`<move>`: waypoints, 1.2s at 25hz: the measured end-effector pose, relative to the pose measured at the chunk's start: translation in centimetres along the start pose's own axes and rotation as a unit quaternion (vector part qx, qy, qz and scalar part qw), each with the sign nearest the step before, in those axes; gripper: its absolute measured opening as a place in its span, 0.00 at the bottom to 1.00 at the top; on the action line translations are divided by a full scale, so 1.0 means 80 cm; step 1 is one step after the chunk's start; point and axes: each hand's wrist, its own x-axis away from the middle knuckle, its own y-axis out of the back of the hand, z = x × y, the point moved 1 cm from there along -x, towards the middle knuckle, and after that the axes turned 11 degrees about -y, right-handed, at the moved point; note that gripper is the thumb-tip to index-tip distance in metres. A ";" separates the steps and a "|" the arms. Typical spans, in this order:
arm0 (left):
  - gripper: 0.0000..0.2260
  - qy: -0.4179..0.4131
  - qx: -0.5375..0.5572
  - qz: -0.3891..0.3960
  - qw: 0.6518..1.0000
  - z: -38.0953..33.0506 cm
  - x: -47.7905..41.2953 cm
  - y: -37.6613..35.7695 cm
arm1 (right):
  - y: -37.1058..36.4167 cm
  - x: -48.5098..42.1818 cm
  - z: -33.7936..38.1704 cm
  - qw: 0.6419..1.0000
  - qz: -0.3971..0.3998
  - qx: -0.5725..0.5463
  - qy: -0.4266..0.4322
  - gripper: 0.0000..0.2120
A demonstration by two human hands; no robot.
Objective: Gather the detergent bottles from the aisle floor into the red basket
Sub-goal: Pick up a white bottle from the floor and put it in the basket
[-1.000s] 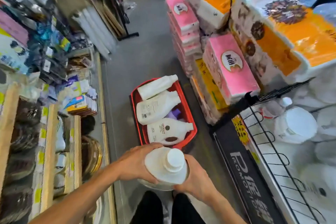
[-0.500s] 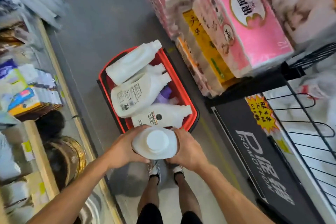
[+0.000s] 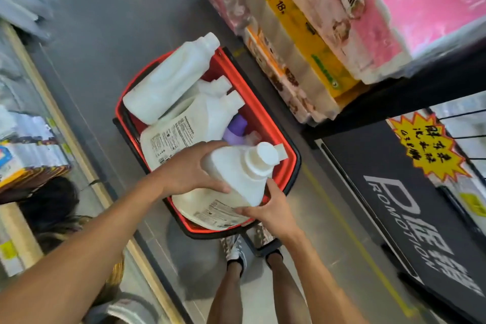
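White detergent bottle (image 3: 236, 179) held between both hands: left hand (image 3: 189, 171) spread over its upper side, right hand (image 3: 268, 210) cupped under its lower edge. Bottle tilted, cap (image 3: 267, 153) up and away, long axis slanted across near end of red basket (image 3: 292, 155), directly over it. Three white bottles (image 3: 171, 81) seen lying inside, necks toward far right; purple item (image 3: 234, 129) partly buried. Basket floor hidden; label text unreadable; further floor bottles not visible.

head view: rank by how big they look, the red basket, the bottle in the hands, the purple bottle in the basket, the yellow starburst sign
1. red basket
2. bottle in the hands, though nearness to the camera enlarges it
3. yellow starburst sign
4. purple bottle, mostly hidden, so its true size is unsure
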 end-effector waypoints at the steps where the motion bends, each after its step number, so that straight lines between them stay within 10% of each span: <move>1: 0.41 -0.011 -0.006 -0.002 1.000 -0.003 -0.020 -0.009 | 0.005 -0.007 -0.007 0.999 0.001 -0.026 -0.018 0.39; 8: 0.44 0.012 -0.211 0.090 0.973 -0.014 -0.119 -0.089 | 0.019 -0.014 -0.066 0.992 -0.016 -0.070 -0.107 0.28; 16: 0.32 0.030 -0.430 0.097 0.897 -0.059 -0.074 -0.084 | 0.048 0.013 -0.026 0.971 -0.058 0.198 -0.118 0.18; 24: 0.26 -0.004 -0.452 -0.018 0.892 -0.235 0.116 -0.015 | 0.125 0.229 0.178 0.814 -0.198 0.538 0.090 0.24; 30: 0.30 -0.121 -0.466 0.001 0.877 -0.341 0.162 -0.005 | 0.134 0.371 0.232 0.802 -0.282 0.524 0.046 0.30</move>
